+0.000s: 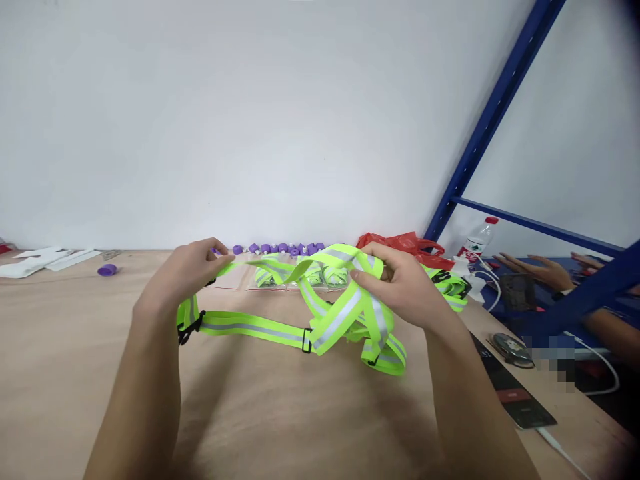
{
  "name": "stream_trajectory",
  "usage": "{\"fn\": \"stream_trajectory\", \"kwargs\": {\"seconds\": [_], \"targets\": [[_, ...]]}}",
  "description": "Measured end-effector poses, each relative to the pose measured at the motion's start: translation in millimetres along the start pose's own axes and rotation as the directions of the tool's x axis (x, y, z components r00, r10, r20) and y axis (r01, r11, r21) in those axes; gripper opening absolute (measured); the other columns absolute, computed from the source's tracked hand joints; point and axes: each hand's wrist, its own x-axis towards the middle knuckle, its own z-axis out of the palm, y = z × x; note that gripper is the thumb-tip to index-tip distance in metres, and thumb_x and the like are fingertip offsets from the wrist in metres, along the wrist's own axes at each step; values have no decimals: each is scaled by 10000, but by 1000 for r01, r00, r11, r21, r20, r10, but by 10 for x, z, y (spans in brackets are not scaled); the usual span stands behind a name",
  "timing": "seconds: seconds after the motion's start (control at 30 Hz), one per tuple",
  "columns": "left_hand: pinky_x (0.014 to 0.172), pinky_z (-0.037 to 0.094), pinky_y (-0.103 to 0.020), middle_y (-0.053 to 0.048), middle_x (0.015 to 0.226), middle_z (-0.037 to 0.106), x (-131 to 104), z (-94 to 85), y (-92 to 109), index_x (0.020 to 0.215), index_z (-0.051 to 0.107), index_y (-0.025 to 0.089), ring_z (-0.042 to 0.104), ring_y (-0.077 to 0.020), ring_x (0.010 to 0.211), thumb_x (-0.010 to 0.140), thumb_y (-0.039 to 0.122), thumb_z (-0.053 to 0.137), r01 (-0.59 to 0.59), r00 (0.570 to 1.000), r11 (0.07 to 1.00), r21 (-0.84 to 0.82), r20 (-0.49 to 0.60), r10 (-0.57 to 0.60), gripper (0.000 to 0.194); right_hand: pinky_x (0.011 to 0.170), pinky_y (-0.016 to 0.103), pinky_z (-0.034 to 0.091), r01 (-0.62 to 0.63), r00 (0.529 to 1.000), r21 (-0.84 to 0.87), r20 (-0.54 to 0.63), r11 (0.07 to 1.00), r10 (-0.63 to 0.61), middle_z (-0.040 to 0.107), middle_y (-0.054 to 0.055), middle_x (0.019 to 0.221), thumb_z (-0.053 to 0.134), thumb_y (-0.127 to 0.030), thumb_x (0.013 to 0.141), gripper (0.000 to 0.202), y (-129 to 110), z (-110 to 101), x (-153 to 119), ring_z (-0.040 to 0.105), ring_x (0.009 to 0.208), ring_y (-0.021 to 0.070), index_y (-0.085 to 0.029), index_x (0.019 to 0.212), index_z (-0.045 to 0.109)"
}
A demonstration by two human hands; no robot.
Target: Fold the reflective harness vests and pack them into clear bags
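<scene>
A neon yellow-green reflective harness (340, 320) with silver stripes and black buckles hangs between my hands, above the wooden table. At the left, my left hand (193, 263) pinches one strap, and a black clip dangles below it. My right hand (395, 280) grips a bunch of crossed straps, its thumb toward me. One strap runs slack and twisted from hand to hand. Lower down, another strap with a black slider stretches across. Behind the harness lie rolled reflective straps (334, 275) in clear plastic bags.
Several purple caps (280, 248) line the wall, with one purple ring (107, 270) at the left near white paper pieces (37, 260). On the right are a red plastic bag (400, 244), more straps (453, 290), a phone (520, 393), a bottle (480, 239), a blue frame (495, 113) and another person's hands (540, 272).
</scene>
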Motion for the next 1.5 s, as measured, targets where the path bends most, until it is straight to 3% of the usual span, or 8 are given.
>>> {"fn": "stream_trajectory", "kwargs": {"seconds": [0.2,0.3,0.4,0.7,0.97,1.13,1.37,1.5], "targets": [[621,418,-301,-35,853,742,-357,139,584,827,674,238,670,-256,780,899,604,507,-194,979,976,-103,39,199,409,517,236,347,57,998,118,-41,991,-53,542,-20,681,652,-333,819,163,-41,151,19,477,601,126,-182,770,615],[589,418,-286,4,740,703,-630,211,898,764,660,237,638,-207,676,854,642,591,-329,863,884,-331,274,424,420,537,245,380,46,999,211,-21,976,-42,580,-8,693,652,-374,842,207,-27,203,37,511,626,142,-172,798,648],[638,434,-293,6,807,704,-748,339,1068,830,634,222,636,-199,734,848,505,670,-407,846,847,-342,209,491,286,570,250,419,29,999,342,33,939,-42,618,0,740,628,-412,876,250,-7,236,54,542,653,145,-167,856,672],[561,370,-256,35,669,516,-517,498,1009,746,560,188,469,-118,601,927,331,557,-310,847,723,-617,166,505,230,845,345,501,-30,999,334,34,942,19,684,73,1115,634,-504,888,364,76,317,104,626,1008,245,-202,1090,667],[531,426,-244,15,707,578,-521,473,1004,801,516,193,551,-132,609,943,343,523,-186,836,539,-822,157,527,207,903,367,520,67,997,437,7,897,-78,668,54,1168,696,-419,856,381,84,359,137,633,1055,232,-235,1177,601],[438,300,-214,65,601,448,-546,509,1006,829,538,195,390,-89,490,934,325,531,-207,826,626,-752,208,524,168,915,357,521,141,988,606,-39,783,-148,696,33,1151,756,-367,816,379,91,414,138,651,1043,218,-255,1160,644],[453,253,-234,60,568,373,-552,470,989,696,490,183,332,-88,491,924,296,476,-214,767,692,-689,320,556,255,925,393,521,39,990,811,-111,583,88,744,13,949,779,-372,752,190,118,474,169,675,976,221,-257,896,735],[457,246,-239,58,559,349,-560,474,982,620,418,187,311,-86,482,895,244,464,-211,696,689,-694,388,604,284,912,386,533,47,978,795,-160,605,134,718,31,1003,752,-396,750,187,125,440,192,660,995,221,-242,850,713]]}}
